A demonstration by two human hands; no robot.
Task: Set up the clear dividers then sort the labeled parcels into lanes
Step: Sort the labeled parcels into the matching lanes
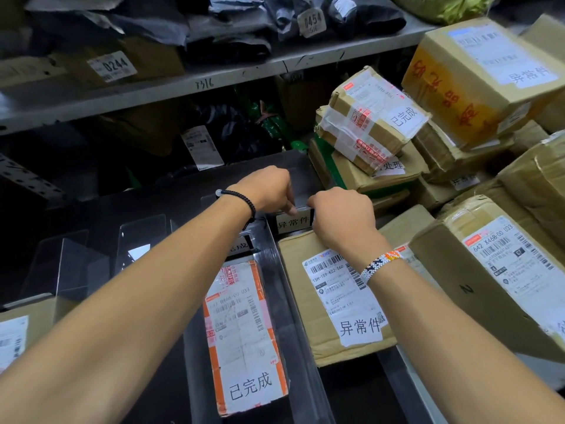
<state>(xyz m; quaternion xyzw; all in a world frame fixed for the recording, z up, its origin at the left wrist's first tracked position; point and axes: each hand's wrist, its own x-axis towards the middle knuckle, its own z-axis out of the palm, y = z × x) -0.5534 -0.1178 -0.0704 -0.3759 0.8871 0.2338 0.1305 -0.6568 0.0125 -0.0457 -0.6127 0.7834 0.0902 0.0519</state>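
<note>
Lane setup step, I'd say: left hand (269,186) and right hand (339,214) pinch the lane sign (292,224) in curled fingers; next, seat it straight.

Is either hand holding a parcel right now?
No, the left hand and the right hand both pinch the small sign instead.

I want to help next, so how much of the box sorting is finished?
Done: clear dividers stand, and one taped parcel and one brown parcel lie in lanes. Now: left hand and right hand grip the lane sign. Still to do: the pile of boxes on the right waits.
</note>
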